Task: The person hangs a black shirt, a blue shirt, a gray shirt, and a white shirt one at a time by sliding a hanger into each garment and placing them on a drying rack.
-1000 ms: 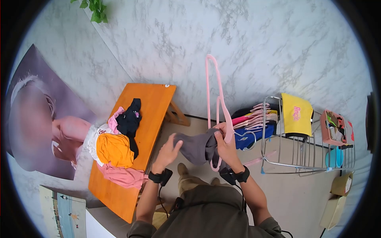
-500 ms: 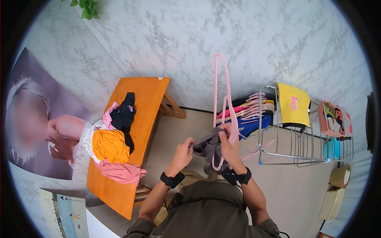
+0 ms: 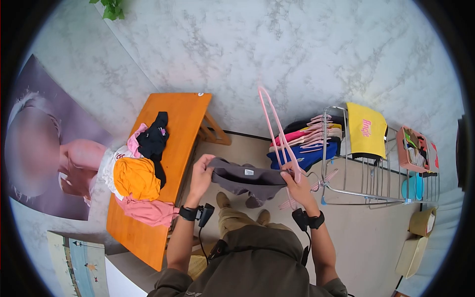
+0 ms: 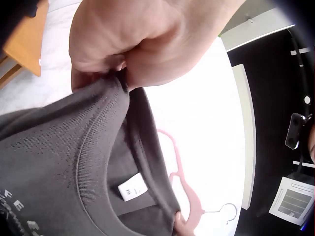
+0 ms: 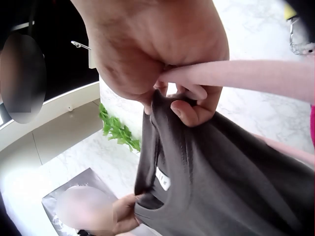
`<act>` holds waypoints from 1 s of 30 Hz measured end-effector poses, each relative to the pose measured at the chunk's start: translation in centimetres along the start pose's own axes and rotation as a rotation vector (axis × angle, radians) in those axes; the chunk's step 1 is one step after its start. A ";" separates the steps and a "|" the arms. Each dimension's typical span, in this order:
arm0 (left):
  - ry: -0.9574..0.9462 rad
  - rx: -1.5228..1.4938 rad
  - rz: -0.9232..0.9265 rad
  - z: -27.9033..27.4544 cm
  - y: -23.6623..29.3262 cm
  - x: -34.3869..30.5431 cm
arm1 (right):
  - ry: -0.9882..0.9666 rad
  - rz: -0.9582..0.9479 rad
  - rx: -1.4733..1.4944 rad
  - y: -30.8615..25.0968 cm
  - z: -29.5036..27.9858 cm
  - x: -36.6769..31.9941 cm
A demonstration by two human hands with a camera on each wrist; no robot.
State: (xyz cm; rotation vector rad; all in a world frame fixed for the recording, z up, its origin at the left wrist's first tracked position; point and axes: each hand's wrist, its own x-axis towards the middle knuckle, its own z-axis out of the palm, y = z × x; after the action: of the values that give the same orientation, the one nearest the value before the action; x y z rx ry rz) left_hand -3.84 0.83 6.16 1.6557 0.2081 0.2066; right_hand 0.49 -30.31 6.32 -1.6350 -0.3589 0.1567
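Note:
A dark grey T-shirt (image 3: 235,186) hangs stretched between my two hands by its ribbed collar. My left hand (image 3: 200,177) pinches one side of the neckline. My right hand (image 3: 301,192) grips the other side and also holds a pink clothes hanger (image 3: 294,162), whose long arms point up and away toward the wall. In the left wrist view, a white label (image 4: 132,187) shows inside the neck, and pale lettering is on the shirt's front. The right wrist view has the hanger (image 5: 261,81) running through that hand, with the shirt's cloth below the fingers.
To the left, a wooden table (image 3: 185,111) bears a pile of clothes, with an orange garment (image 3: 136,178) on top. On the right stands a metal drying rack (image 3: 346,190) with a yellow cloth (image 3: 367,129) and a pink basket (image 3: 411,151). Several garments on pink hangers (image 3: 316,133) hang beside it.
The bunched shirt has been spread out, its neck opening now showing. My left hand has moved left with the collar; the right hand and hanger have shifted slightly right and tilted.

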 end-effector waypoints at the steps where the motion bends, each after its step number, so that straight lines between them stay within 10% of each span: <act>1: -0.045 -0.022 -0.034 -0.6 1.3 0.1 | -0.044 0.071 -0.024 -0.7 -0.2 -0.2; 18: -0.135 0.217 0.058 -1.7 5.8 0.2 | -0.307 0.259 -0.070 0.7 1.5 -1.2; 30: 0.147 0.274 0.118 -4.9 2.6 1.6 | -0.387 0.112 -0.176 -5.3 -0.6 -4.0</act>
State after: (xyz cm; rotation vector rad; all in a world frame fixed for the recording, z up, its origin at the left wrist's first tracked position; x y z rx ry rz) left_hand -3.55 5.66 9.18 1.9289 0.2585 0.4041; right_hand -3.79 -31.81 11.16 -1.7987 -0.5892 0.5437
